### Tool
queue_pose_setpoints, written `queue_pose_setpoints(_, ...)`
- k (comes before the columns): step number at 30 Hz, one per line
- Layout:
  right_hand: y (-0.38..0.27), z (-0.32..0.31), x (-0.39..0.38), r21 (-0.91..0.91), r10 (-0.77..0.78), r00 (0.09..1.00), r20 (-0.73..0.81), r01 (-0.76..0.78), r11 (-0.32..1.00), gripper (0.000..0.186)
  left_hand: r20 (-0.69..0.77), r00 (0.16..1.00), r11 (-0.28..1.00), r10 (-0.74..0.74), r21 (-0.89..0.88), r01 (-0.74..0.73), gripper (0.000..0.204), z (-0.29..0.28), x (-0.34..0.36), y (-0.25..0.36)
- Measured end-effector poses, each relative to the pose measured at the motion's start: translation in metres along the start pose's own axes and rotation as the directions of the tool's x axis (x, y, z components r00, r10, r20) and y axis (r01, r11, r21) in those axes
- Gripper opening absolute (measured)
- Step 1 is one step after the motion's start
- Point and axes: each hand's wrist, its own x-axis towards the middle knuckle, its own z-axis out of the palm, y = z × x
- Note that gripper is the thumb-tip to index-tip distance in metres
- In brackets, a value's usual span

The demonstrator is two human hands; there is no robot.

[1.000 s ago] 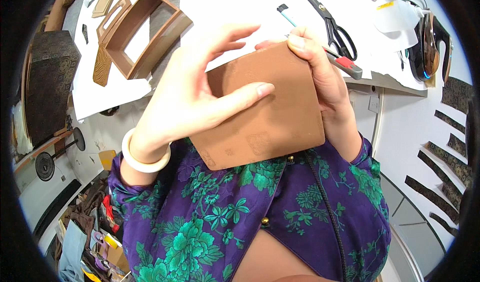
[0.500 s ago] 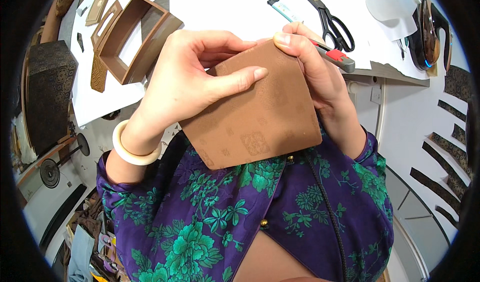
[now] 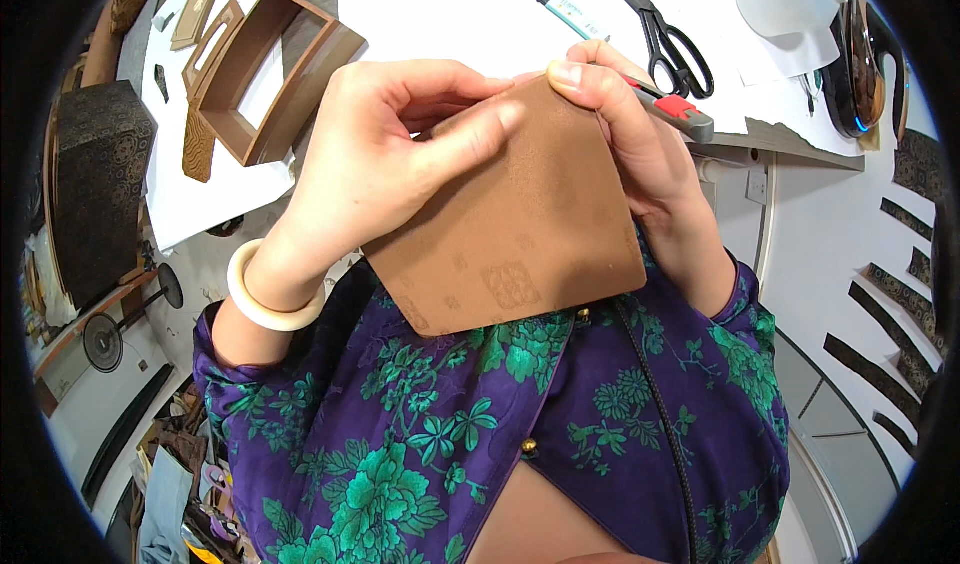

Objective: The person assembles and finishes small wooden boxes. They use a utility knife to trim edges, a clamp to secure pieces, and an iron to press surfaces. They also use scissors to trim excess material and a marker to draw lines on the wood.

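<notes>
Both my hands hold a brown fabric-covered panel (image 3: 520, 224) with a faint woven pattern, tilted in front of my chest. My left hand (image 3: 400, 154) grips its upper left edge, thumb on the face and fingers behind; a cream bangle (image 3: 262, 299) circles that wrist. At the top right corner, my right hand (image 3: 630, 124) pinches the panel, its thumb over the corner and its other fingers behind. The panel hides most of the fingers' undersides. A utility knife (image 3: 685, 114) in grey and red shows just behind my right hand; I cannot tell whether the fingers touch it.
On the white table (image 3: 440, 14) are an open brown box frame (image 3: 258, 144), black scissors (image 3: 660, 39) and a pale blue blade case (image 3: 572, 14). A plastic bottle (image 3: 785, 4) and an iron (image 3: 850, 64) stand right. Dark patterned strips (image 3: 870, 379) hang at far right.
My left thumb has drawn up and bent slightly toward the panel's upper edge. The panel stays in both hands, nearly in place.
</notes>
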Motion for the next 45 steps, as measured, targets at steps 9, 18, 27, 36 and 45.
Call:
queue_pose_setpoints(9, 0.01, -0.007, 0.01, 0.003, -0.039, 0.999, -0.009, 0.039, 0.999, 0.027, -0.429, 0.749, 0.863, 0.505, 0.237, -0.446, 0.031, -0.028, 0.034, -0.021)
queue_pose_setpoints(18, 0.014, -0.01, 0.017, 0.031, -0.134, 0.991, 0.008, 0.134, 0.99, 0.022, -0.274, 0.756, 0.739, 0.594, 0.557, -0.379, 0.053, -0.009, 0.02, 0.006)
queue_pose_setpoints(27, 0.015, -0.004, 0.031, 0.088, -0.246, 0.969, 0.03, 0.243, 0.966, 0.026, 0.094, 0.908, 0.707, 0.409, 0.597, -0.38, 0.107, 0.035, -0.014, 0.013)
queue_pose_setpoints(36, 0.02, -0.01, 0.021, -0.01, -0.162, 0.983, 0.087, 0.164, 0.986, 0.019, 0.06, 0.912, 0.783, 0.407, 0.492, -0.382, 0.083, 0.038, -0.018, -0.002)
queue_pose_setpoints(45, 0.009, -0.006, 0.025, 0.065, -0.084, 0.99, -0.111, 0.092, 0.994, 0.028, 0.284, 0.733, 0.432, 0.619, 0.656, -0.619, 0.06, 0.036, -0.021, -0.011)
